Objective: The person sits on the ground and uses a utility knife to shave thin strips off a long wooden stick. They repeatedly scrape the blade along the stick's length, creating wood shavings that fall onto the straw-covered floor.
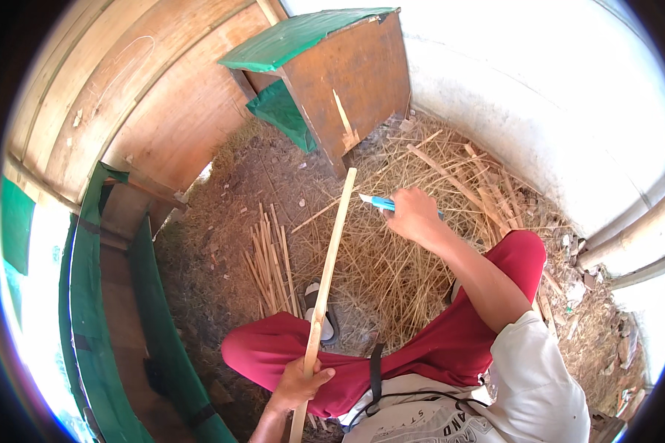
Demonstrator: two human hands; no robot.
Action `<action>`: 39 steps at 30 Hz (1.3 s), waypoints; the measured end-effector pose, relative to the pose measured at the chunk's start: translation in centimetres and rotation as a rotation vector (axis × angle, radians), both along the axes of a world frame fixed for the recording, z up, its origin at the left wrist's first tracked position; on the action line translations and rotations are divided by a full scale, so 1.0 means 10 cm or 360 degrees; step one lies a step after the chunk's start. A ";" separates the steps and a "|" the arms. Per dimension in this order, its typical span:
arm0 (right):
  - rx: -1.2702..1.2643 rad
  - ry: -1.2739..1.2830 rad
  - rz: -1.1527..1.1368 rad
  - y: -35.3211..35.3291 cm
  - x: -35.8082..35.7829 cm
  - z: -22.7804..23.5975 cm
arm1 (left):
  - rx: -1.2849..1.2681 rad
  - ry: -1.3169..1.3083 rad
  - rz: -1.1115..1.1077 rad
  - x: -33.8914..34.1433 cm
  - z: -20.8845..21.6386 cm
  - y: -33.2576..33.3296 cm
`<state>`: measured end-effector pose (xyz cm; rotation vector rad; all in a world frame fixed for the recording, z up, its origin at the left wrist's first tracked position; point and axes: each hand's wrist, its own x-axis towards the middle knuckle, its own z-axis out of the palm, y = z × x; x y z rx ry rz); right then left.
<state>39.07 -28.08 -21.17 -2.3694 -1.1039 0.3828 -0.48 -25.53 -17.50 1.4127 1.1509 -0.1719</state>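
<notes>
My left hand [301, 382] is closed around the lower part of a long, pale strip of split bamboo or wood [332, 262]. The strip slants up and away from my lap, its far end free in front of the cabinet. In my right hand [414, 214] is a light-blue utility knife [381, 202], its blade out and pointing left toward the strip's upper part. A small gap shows between blade and strip. Several thin cut sticks [270, 258] lie in a bundle on the ground beyond my left knee.
Shavings [391, 273] cover the ground before me. Longer split pieces [488, 188] lie at the right by the white wall [524, 96]. A brown wooden cabinet [347, 81] with a green top stands ahead. Green-edged boards [155, 295] line the left. A sandal [319, 314] shows near my crossed legs.
</notes>
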 end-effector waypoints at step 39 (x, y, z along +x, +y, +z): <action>0.0661 -0.0267 0.0078 0.09 0.00 0.31 | 0.3027 0.0472 -0.0368 0.96 0.94 0.83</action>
